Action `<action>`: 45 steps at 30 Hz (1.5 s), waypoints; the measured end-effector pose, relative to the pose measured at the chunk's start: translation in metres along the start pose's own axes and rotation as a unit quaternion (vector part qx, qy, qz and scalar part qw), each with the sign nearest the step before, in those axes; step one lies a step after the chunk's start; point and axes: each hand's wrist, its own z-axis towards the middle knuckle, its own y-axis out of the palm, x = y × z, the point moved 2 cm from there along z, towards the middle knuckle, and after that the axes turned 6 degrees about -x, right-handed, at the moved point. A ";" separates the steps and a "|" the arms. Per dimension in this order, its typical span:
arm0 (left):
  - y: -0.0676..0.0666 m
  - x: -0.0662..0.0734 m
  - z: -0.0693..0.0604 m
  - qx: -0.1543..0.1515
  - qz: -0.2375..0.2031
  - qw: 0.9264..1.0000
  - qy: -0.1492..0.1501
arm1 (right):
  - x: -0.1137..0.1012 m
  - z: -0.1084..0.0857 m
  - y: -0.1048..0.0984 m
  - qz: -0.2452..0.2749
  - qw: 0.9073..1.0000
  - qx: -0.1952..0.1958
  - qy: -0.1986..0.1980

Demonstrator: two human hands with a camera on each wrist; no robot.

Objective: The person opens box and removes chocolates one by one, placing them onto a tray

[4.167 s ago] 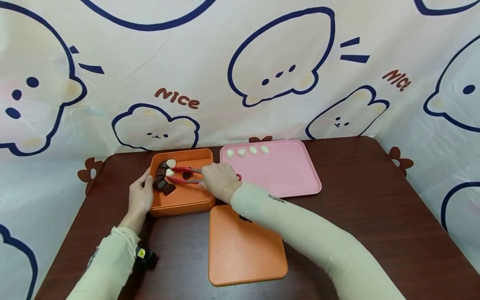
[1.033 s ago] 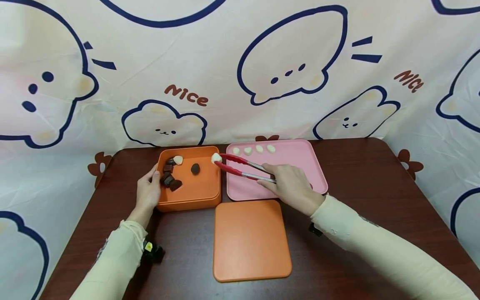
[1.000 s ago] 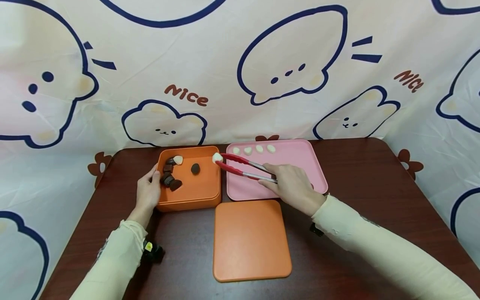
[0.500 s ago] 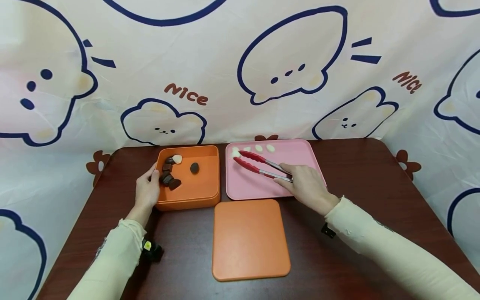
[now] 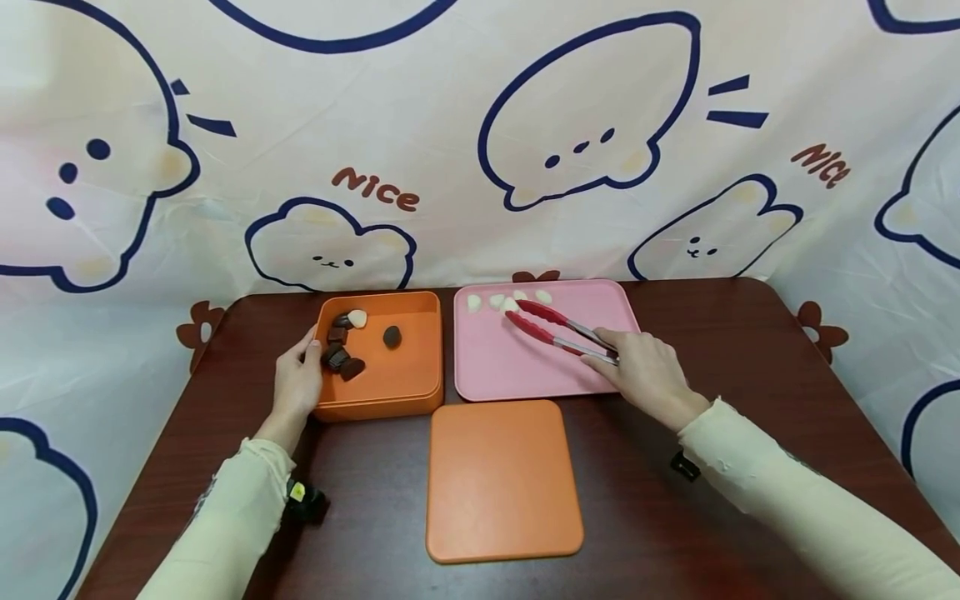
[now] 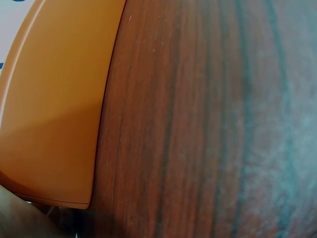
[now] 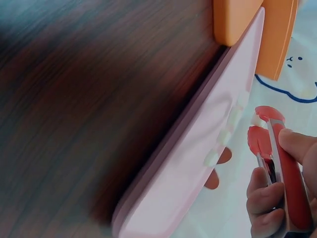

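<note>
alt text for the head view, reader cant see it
A right hand uses red-tipped tongs to hold a white piece over a pink tray, near four white pieces along its far edge. The left hand grips an orange box of dark chocolate-like pieces and one white one; an orange lid lies on the table.

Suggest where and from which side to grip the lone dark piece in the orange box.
Likely pinch the dark piece across its rounded sides with the tongs, lowered from the right: the cluster sits apart to its left, and the walled orange box is open on top.
</note>
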 end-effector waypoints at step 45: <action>0.000 0.000 0.000 0.002 0.005 1.000 0.000 | 0.064 0.002 -0.019 -0.008 0.997 -0.013 0.073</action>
